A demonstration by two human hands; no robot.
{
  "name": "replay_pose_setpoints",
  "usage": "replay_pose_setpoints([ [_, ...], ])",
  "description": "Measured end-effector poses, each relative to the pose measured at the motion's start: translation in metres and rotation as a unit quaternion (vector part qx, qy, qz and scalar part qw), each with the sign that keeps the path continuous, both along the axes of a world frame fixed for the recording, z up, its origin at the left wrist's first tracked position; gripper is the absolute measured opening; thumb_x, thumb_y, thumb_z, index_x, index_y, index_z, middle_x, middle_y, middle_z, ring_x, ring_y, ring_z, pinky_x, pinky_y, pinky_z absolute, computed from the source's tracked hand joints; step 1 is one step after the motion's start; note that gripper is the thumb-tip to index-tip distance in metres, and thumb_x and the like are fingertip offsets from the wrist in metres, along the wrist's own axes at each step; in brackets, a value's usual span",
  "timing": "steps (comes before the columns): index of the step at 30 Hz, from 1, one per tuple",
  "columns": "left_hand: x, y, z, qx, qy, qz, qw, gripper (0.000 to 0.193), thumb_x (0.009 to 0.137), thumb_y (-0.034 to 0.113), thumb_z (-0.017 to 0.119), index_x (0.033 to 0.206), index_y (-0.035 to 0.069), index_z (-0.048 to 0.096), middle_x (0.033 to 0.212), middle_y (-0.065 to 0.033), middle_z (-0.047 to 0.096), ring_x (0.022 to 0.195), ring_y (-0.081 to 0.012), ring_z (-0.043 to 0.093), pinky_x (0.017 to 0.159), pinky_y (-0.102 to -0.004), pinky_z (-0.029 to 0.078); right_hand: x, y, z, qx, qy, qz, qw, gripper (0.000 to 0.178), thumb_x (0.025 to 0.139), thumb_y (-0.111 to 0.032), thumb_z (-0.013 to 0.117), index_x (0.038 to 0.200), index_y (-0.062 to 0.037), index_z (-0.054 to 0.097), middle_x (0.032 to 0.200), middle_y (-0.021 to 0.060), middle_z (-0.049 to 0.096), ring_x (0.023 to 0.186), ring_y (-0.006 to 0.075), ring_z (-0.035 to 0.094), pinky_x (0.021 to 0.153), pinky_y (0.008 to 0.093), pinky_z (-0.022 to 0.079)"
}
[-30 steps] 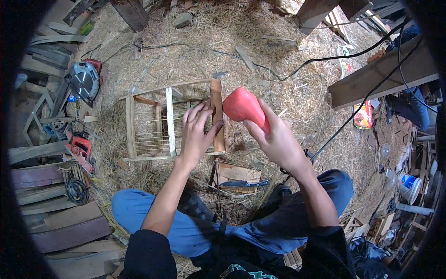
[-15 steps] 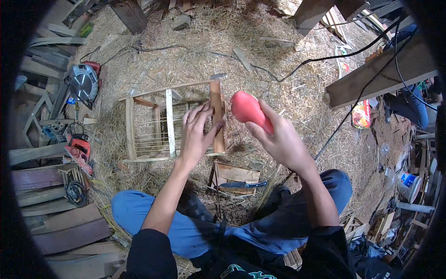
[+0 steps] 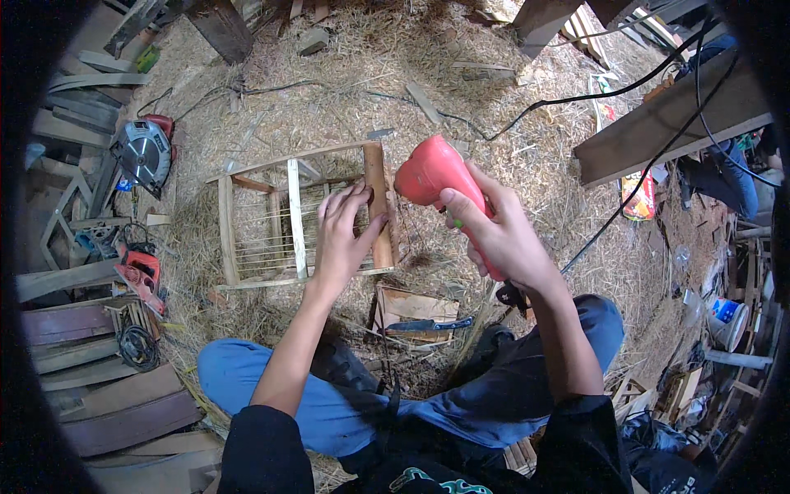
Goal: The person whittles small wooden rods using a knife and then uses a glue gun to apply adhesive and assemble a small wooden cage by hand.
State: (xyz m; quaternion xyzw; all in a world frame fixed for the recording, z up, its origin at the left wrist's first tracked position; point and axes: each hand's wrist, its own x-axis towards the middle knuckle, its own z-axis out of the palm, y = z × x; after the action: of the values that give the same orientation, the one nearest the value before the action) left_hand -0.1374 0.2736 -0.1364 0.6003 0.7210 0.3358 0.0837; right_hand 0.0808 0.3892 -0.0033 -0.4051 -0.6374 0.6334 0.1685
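A slatted wooden frame (image 3: 297,216) like a small cage, with thin rods between its bars, lies on the straw ahead of me. Its right end is a brown board (image 3: 379,243), and my left hand (image 3: 339,235) grips that board with fingers and thumb bent against it. My right hand (image 3: 512,235) is wrapped round the handle of a red power tool (image 3: 436,177) with a bulky rounded head. The tool is raised just right of the frame, apart from it; its working end is turned away, so its exact kind is unclear.
Between my legs a knife (image 3: 429,324) lies across a small wooden box (image 3: 415,303). To the left are a circular saw (image 3: 146,152), another red power tool (image 3: 141,276) and stacked boards (image 3: 103,362). A black cable (image 3: 568,103) crosses the right, near a thick beam (image 3: 666,128).
My right hand has turned the red tool, so more of its handle and body shows, its head now slightly higher and nearer the frame. My left hand stays on the frame's board.
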Motion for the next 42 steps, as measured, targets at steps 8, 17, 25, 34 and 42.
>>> replay_pose_setpoints([
  [8,0.001,0.001,0.002,0.017,0.032,0.010,0.999,0.041,0.084,0.020,0.081,0.118,0.001,0.066,0.131,-0.0178,0.066,0.125,-0.0355,0.057,0.113,-0.0497,0.035,-0.008,-0.005,-0.005,0.011,0.013,0.019,1.000,0.058,0.103,-0.035,0.062,0.141,0.0068,0.049,0.076,0.0058,0.061,0.048,0.0087,0.052,0.041,0.0284,0.041],
  [17,0.002,0.001,0.002,0.016,0.034,0.018,0.999,0.044,0.085,0.021,0.082,0.120,0.000,0.066,0.132,-0.0169,0.065,0.125,-0.0339,0.058,0.113,-0.0479,0.035,-0.012,-0.005,-0.011,-0.012,0.002,0.008,1.000,0.061,0.104,-0.037,0.061,0.144,0.0073,0.046,0.076,0.0050,0.061,0.045,0.0081,0.051,0.039,0.0283,0.039],
  [25,0.002,0.002,0.001,0.025,0.035,0.011,0.999,0.041,0.085,0.019,0.081,0.118,0.000,0.065,0.132,-0.0174,0.065,0.123,-0.0349,0.058,0.112,-0.0476,0.035,-0.010,-0.002,-0.013,-0.042,-0.005,0.009,0.999,0.062,0.105,-0.038,0.059,0.146,0.0055,0.044,0.071,0.0033,0.059,0.042,0.0084,0.052,0.035,0.0260,0.040],
  [34,0.001,0.000,-0.001,0.024,0.036,0.012,0.999,0.041,0.085,0.019,0.081,0.118,0.000,0.066,0.130,-0.0178,0.066,0.123,-0.0350,0.058,0.111,-0.0477,0.036,-0.010,-0.002,-0.016,-0.060,0.033,0.006,0.998,0.065,0.106,-0.040,0.057,0.148,0.0064,0.040,0.070,0.0001,0.055,0.043,0.0080,0.051,0.035,0.0264,0.040],
  [42,0.002,0.001,0.002,0.017,0.029,0.010,0.999,0.042,0.085,0.019,0.081,0.119,0.000,0.066,0.130,-0.0182,0.066,0.124,-0.0349,0.057,0.112,-0.0485,0.035,-0.013,-0.004,-0.016,-0.057,0.032,0.002,0.998,0.072,0.105,-0.040,0.057,0.152,0.0087,0.033,0.069,-0.0004,0.051,0.043,0.0087,0.050,0.036,0.0272,0.039],
])
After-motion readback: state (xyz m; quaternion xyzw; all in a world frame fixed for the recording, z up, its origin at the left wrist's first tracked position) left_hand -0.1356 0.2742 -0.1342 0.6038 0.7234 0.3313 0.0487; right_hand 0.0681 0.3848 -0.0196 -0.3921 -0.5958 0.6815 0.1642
